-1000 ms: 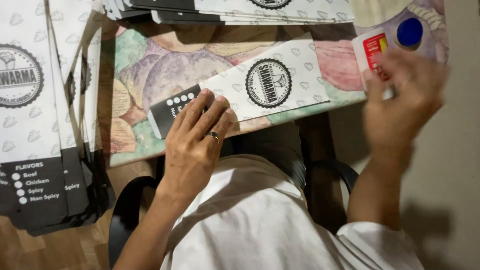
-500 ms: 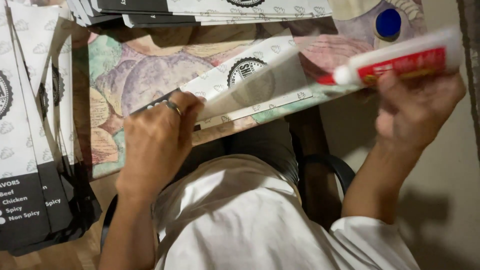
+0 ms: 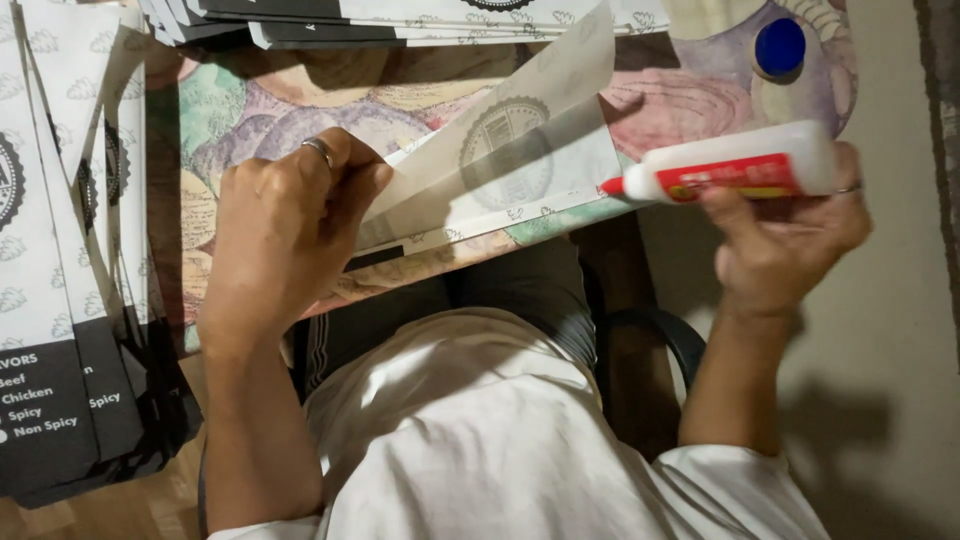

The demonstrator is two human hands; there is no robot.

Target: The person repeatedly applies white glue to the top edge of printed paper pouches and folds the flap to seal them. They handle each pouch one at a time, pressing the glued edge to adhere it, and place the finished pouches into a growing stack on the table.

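- Nearest the camera, a white shirt (image 3: 480, 440) and dark lap are seen, with the bench (image 3: 260, 110) edge just beyond them.
- The left hand (image 3: 285, 235) is closed on the near end of a paper sleeve (image 3: 500, 165); its upper flap is lifted and held open, so the inner face is bared.
- The right hand (image 3: 785, 235) is clenched around a white glue bottle (image 3: 735, 170) with a red label; the bottle is held level, its red nozzle pointed left, just beside the sleeve's right edge but not seen to touch it.
- The step in hand is judged to be gluing: the flap is opened and the nozzle is brought to the seam.
- The next move is judged to call for a thin line of glue laid along the open edge, the flap kept raised until then, and afterwards pressed flat.
- The sleeve lies slantwise on the flowered bench cover; it is white with small grey motifs, a round dark emblem and a black end.
- Farther off, a blue cap (image 3: 780, 47) rests on the bench at the right.
- Stacks of like sleeves (image 3: 60, 300) are spread at the left and along the far edge.
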